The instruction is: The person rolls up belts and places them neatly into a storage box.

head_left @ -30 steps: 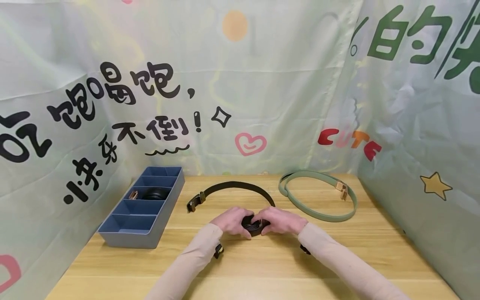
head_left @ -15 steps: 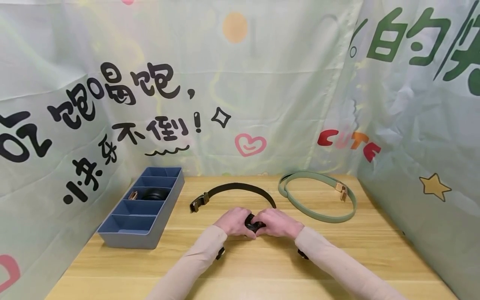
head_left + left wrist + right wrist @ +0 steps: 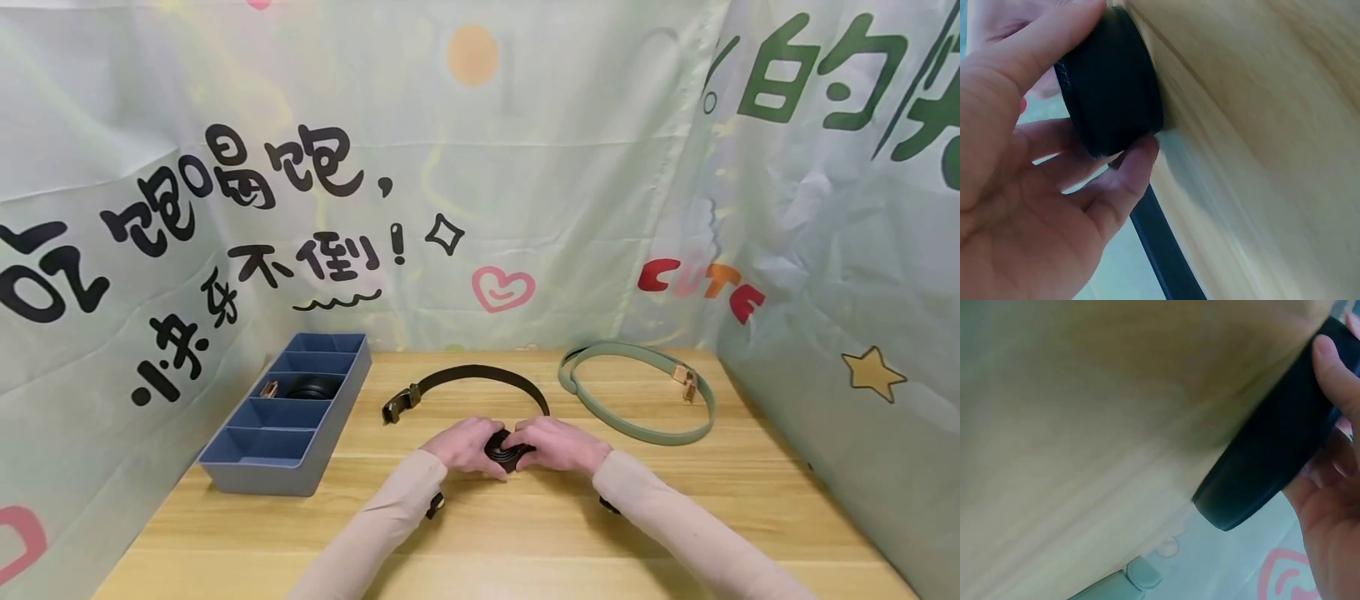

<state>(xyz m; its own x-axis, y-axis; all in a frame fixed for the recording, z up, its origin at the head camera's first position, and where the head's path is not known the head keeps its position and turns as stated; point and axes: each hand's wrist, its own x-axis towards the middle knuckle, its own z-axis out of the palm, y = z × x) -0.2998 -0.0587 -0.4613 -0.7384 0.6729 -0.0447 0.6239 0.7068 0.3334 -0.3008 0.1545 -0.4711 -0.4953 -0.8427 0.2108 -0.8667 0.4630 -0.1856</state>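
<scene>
A black belt lies partly rolled on the wooden table, its coil [image 3: 497, 452] held on edge-side between both hands. From behind the coil its loose strap [image 3: 480, 372] arcs back and left to a dark metal buckle [image 3: 400, 404]. My left hand [image 3: 465, 444] grips the coil's left side; in the left wrist view, thumb and fingers curl round the wound leather [image 3: 1113, 87]. The right hand [image 3: 562, 444] grips the other side, and its thumb presses the outer band of the belt [image 3: 1275, 434] in the right wrist view.
A blue-grey divided box [image 3: 300, 479] stands at the left, a rolled black belt [image 3: 313, 387] with a rose-gold buckle in one middle compartment. At the back right lies a green belt [image 3: 641, 429] in a loose loop. Printed cloth [image 3: 570, 208] encloses the table's back and sides.
The belt's buckle end has slid slightly to the right. Both hands stay on the coil, their fingers shifting a little around it.
</scene>
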